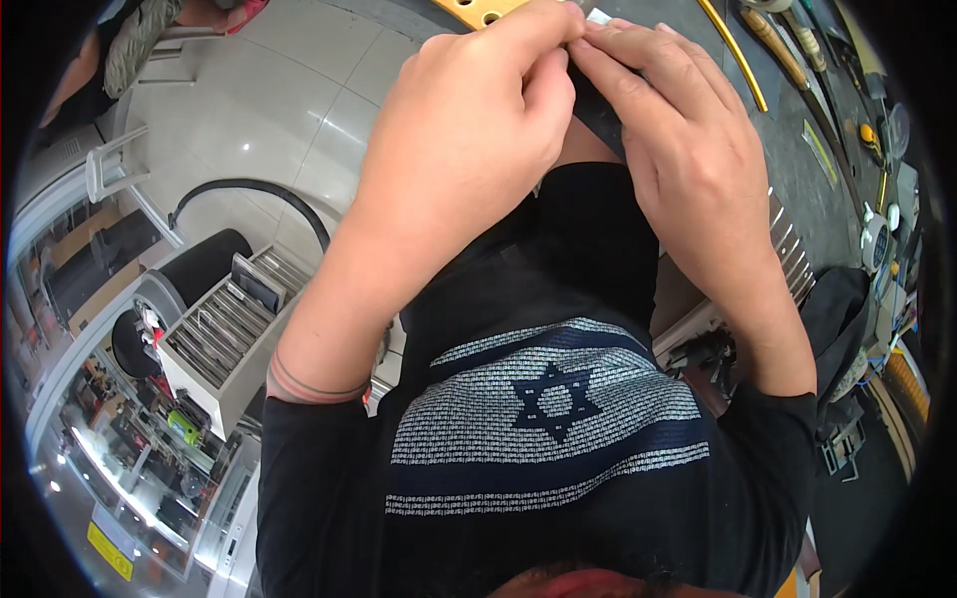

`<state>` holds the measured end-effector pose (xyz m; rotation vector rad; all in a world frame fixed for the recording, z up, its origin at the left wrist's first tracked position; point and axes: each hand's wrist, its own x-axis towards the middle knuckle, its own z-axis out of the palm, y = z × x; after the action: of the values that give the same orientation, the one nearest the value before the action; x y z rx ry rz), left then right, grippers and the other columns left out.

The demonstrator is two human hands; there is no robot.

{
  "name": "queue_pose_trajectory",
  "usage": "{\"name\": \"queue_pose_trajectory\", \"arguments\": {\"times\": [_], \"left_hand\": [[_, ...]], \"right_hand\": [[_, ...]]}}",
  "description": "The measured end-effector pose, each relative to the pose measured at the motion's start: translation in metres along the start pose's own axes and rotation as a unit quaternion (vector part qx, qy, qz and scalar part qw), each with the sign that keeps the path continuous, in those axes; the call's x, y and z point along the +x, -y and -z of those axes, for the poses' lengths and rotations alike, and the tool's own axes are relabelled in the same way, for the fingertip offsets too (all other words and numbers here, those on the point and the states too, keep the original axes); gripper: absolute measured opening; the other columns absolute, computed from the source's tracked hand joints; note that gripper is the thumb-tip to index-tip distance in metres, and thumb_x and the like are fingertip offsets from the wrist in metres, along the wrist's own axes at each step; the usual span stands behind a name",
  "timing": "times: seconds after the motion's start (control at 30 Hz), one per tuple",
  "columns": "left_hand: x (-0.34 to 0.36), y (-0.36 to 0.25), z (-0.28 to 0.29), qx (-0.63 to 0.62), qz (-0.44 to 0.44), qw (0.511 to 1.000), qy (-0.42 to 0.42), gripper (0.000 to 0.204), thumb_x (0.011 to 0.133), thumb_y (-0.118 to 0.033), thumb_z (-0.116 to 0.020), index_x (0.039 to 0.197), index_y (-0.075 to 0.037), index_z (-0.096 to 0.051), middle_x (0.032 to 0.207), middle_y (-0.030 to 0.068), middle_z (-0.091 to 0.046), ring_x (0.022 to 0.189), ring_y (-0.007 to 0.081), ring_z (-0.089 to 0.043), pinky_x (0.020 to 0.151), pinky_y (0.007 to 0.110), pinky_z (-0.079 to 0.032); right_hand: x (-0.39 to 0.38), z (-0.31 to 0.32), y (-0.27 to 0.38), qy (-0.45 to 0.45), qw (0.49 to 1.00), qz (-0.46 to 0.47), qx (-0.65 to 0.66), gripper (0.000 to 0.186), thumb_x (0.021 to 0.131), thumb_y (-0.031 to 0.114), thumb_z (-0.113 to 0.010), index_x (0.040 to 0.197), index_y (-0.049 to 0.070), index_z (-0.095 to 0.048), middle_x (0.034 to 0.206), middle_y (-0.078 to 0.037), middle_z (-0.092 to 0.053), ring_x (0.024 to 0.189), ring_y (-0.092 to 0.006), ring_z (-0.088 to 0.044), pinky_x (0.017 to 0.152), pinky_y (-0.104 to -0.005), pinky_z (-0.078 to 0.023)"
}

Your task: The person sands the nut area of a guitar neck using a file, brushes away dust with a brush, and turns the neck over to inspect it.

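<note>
My left hand [478,120] is raised at the top of the head view with its fingers curled into a pinch. My right hand [693,140] meets it there, its fingers bent and pressed together, so the fingertips of both hands touch or nearly touch. Whatever they pinch is too small or hidden to name. A small white bit [598,16] shows just behind the fingertips. Behind my left hand's knuckles lies a yellow block with round holes [478,12], partly cut off by the frame's edge.
On the grey workbench [788,149] at the right lie a thin gold-coloured rod [736,55], wooden-handled tools [776,45] and a round dial gauge [875,244]. A slatted metal unit [224,329] with a black hose [254,186] stands at the left. Another person's arm [85,65] shows far left.
</note>
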<state>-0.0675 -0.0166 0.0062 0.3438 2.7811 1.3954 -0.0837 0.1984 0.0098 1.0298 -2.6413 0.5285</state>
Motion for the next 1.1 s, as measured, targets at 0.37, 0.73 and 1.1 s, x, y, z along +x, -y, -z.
{"name": "queue_pose_trajectory", "arguments": {"times": [0.37,0.73,1.1], "left_hand": [[0.005,0.002,-0.006,-0.022,-0.019,0.999,-0.038,0.026,0.103,-0.003,-0.069,0.128,-0.003,-0.078,0.089,0.0251,-0.077,0.081,0.0465,-0.077,0.071,0.052,-0.059],[0.011,0.005,-0.009,-0.061,0.023,0.998,-0.005,0.034,0.111,0.005,-0.069,0.143,-0.001,-0.079,0.094,0.0000,-0.072,0.081,0.0032,-0.059,0.074,0.022,-0.049],[0.005,0.007,-0.007,-0.039,0.017,0.999,-0.006,0.033,0.107,0.002,-0.069,0.139,-0.004,-0.077,0.097,0.0205,-0.077,0.079,0.0375,-0.079,0.069,0.041,-0.059]], "right_hand": [[0.000,-0.001,0.002,-0.001,1.000,0.002,-0.005,0.051,0.089,-0.006,-0.075,0.139,0.003,-0.079,0.140,-0.011,-0.077,0.134,-0.0351,-0.073,0.121,-0.0512,-0.057],[-0.001,-0.001,-0.001,-0.014,1.000,0.005,-0.003,0.049,0.090,-0.003,-0.075,0.138,0.003,-0.080,0.139,-0.011,-0.077,0.134,-0.0352,-0.073,0.120,-0.0508,-0.057],[-0.001,0.002,0.002,0.007,1.000,-0.007,-0.005,0.051,0.090,-0.006,-0.074,0.140,0.003,-0.079,0.141,-0.011,-0.077,0.136,-0.0344,-0.073,0.122,-0.0515,-0.056]]}}
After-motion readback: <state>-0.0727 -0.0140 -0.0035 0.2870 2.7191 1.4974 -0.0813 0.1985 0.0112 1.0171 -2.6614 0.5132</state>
